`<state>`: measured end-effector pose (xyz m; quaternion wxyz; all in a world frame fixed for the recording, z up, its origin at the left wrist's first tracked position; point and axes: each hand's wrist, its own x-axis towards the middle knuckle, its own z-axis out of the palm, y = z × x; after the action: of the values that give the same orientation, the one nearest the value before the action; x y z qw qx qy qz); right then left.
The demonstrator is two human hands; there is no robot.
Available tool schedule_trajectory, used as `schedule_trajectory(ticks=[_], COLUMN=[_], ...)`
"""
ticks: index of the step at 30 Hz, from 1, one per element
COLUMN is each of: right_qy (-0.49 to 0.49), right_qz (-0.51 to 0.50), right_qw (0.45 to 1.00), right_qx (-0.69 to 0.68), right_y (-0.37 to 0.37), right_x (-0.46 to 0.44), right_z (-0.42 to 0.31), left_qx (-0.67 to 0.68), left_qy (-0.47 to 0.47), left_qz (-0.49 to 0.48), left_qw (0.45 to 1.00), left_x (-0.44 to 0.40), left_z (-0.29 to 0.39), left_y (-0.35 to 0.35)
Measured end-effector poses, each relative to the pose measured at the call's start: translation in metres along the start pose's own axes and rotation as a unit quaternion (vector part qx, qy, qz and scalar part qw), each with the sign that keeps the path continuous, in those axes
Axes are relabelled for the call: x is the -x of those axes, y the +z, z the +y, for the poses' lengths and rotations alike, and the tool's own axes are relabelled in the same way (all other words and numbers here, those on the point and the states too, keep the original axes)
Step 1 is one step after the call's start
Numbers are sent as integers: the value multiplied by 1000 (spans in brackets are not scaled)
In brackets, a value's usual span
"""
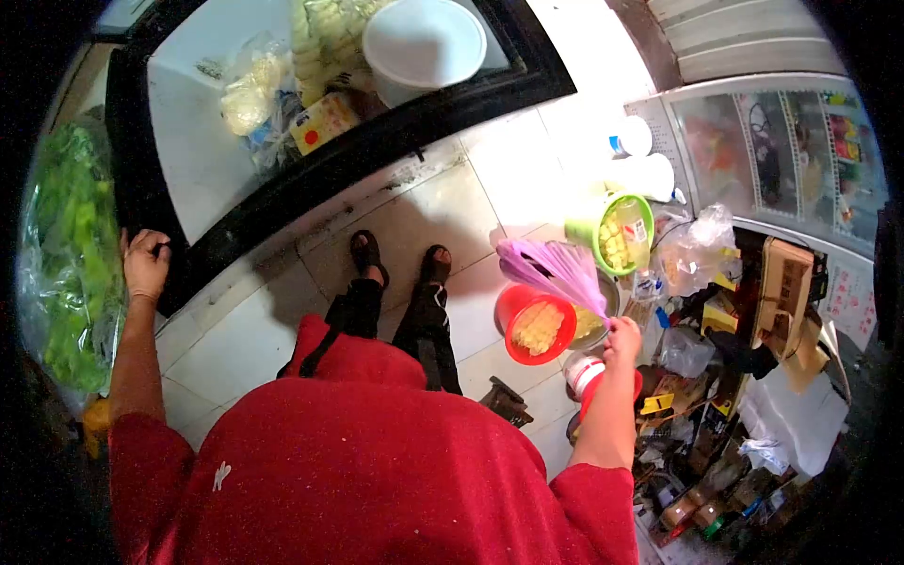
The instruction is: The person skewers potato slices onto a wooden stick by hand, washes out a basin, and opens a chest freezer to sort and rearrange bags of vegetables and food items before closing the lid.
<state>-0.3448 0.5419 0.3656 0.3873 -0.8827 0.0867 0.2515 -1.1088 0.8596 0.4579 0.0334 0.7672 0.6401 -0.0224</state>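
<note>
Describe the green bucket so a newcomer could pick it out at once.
Find the display cabinet at the picture's right. Left of it, near white containers, is the green bucket with yellow pieces inside. Its bright green rim sets it apart from the red bucket.

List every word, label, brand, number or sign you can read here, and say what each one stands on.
None can be read; all the marks are too small or blurred:
Yellow box in the freezer: print, too small.
White panel at far right: red writing, too blurred.
Colorful packets behind the cabinet glass: too small.
White container: blue patch, no legible text.
Red top: small white mark, no readable letters.
</note>
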Motion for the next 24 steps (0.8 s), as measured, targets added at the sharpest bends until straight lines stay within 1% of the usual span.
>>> schedule_trajectory(ticks=[2,4,6,8,11,13,15,17,18,19,20,21,22,23,24], right_qy=[18,71,95,170,180,180,175,124,116,108,101,76,-63,-159,-129], right_qz=[-45,-58,-63,-164,-184,-182,-182,-201,-211,-196,-238,-235,-185,-180,-221], right_qw=[998,995,992,967,959,957,955,956,956,950,936,923,882,807,756], right_qx=[46,36,46,93,116,136,156,176,169,217,240,295,429,539,602], right_y=[7,17,21,29,45,47,47,46,40,46,46,51,49,52,55], right_x=[-17,-8,-5,0,-10,-7,-12,-29,-48,-44,-48,-52,-74,-54,-61], right_z=[39,53,65,65,89,84,84,94,110,105,101,101,126,97,89], left_qx=[-11,-25,-29,-45,-43,-51,-53,-45,-39,-27,-33,-32,-29,-30,-29], left_qy=[17,7,21,14,14,13,20,21,22,8,12,8,-12,-18,-24], left_qz=[-4,4,2,-2,-11,-19,-3,-7,-5,-10,-9,-18,-16,-21,2], left_qw=[1000,1000,999,999,999,998,998,999,999,1000,999,999,999,999,999], left_x=[0,1,0,0,-1,-1,1,1,0,-1,-1,-3,-4,-4,-3], left_z=[-2,-1,-15,-18,-23,-26,-32,-22,-14,-3,-5,-4,9,8,13], left_y=[4,4,12,12,14,15,19,15,8,4,5,4,-3,-3,-4])
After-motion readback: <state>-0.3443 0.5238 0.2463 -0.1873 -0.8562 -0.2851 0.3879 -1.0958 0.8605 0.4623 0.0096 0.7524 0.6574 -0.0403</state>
